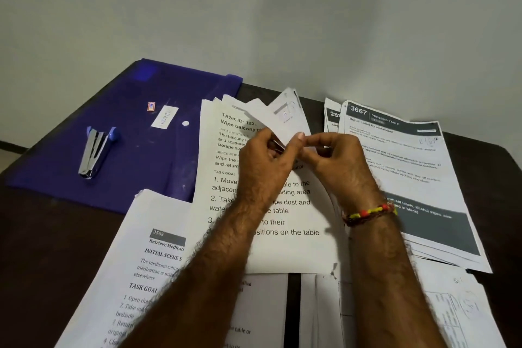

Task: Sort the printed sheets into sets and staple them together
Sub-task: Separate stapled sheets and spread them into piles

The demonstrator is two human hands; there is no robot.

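Blue folder [135, 133] under open stapler [94, 151]

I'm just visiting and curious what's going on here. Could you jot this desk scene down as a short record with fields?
surface: dark table
left hand: pinches a small metallic object, identity unclear
right hand: pinches the folded sheet
stapler: lies untouched on the blue folder
middle pile: headed "Wipe balcony"
right pile: numbered 3667
near-left pile: numbered 3565
wrist: beaded bracelet on the right
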